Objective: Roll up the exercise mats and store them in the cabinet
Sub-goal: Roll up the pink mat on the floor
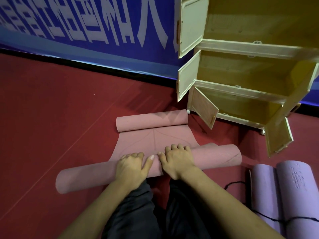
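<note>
Your left hand (132,167) and right hand (177,161) press side by side on the near roll of the pink mat (155,138), fingers curled over its top in a loose grip, on the red floor (51,109) just before the open cabinet (241,87). Two rolled purple mats (284,192) lie right of the pink mat.

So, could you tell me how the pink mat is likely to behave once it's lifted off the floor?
The pink mat is probably floppy: its flat middle ripples. It may unroll if released, since the far end curls up by itself. The left hand and right hand press the near roll; it is round and could roll away.
</note>
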The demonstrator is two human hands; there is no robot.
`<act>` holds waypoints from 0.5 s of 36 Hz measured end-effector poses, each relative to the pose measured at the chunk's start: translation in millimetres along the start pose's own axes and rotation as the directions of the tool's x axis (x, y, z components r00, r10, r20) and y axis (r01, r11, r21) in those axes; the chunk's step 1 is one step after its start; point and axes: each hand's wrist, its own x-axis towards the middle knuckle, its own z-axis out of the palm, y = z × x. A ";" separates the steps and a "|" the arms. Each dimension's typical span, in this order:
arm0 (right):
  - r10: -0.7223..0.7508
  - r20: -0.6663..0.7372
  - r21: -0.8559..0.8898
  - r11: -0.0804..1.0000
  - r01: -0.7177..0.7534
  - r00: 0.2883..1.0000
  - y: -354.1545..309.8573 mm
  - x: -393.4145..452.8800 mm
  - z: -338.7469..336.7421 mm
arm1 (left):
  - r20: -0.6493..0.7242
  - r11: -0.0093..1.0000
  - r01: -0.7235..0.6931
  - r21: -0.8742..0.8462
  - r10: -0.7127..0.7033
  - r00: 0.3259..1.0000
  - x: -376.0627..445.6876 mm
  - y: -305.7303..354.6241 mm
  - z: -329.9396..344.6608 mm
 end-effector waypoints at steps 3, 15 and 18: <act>-0.008 -0.067 -0.014 1.000 0.007 0.998 -2.1 -3.4 1.3 | 0.000 0.998 0.005 0.067 -0.005 1.000 1.9 1.9 -1.2; 0.048 -0.117 0.052 0.998 -0.042 0.992 3.1 0.2 3.5 | 0.202 0.995 0.049 0.081 -0.065 0.977 19.8 14.8 -32.7; 0.011 -0.092 0.056 0.998 -0.006 0.996 4.8 2.3 8.2 | 0.241 0.996 0.051 0.069 -0.066 0.968 17.6 18.3 -40.7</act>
